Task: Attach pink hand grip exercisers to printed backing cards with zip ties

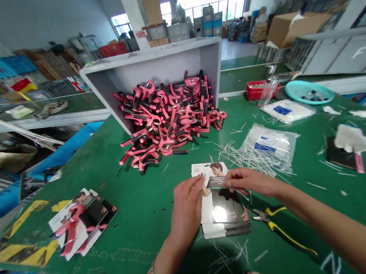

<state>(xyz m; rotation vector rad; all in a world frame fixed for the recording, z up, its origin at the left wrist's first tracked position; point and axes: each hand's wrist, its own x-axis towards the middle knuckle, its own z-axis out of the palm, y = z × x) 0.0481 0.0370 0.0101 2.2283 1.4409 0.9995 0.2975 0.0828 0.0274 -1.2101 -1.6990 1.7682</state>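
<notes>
Card stack (pixel 224 220) lies on green warehouse table (pixel 135 211).

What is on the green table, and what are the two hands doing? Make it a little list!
Left hand: fingertips at the top of the stack of glossy printed cardboard cards
Right hand: pinches the top card by its upper edge
Behind: heap of pink-and-black plastic hand grippers spilling from a tipped grey box
Right of cards: yellow-and-black-handled pliers
Left: printed cards with pink grippers on them
</notes>
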